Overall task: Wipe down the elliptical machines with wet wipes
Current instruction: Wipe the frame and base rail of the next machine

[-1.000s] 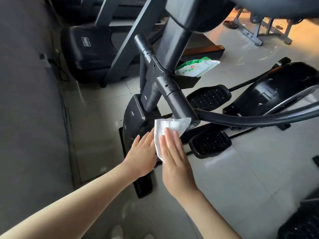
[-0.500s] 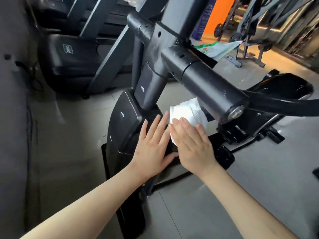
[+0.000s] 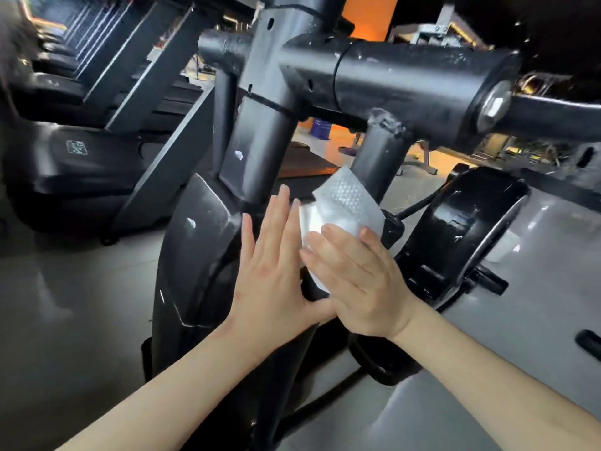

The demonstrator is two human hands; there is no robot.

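Glossy grey tiled floor (image 3: 81, 304), treadmills (image 3: 81, 164) left, orange wall (image 3: 370, 14) behind

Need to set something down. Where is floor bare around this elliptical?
Grey tiled floor is bare between the glossy black front shroud and black treadmill base, also right of the black flywheel housing. Crowded between shroud and housing.

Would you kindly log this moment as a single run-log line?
stage: wiping | right hand: presses white textured wet wipe flat on glossy black elliptical housing | left hand: open, flat beside wipe
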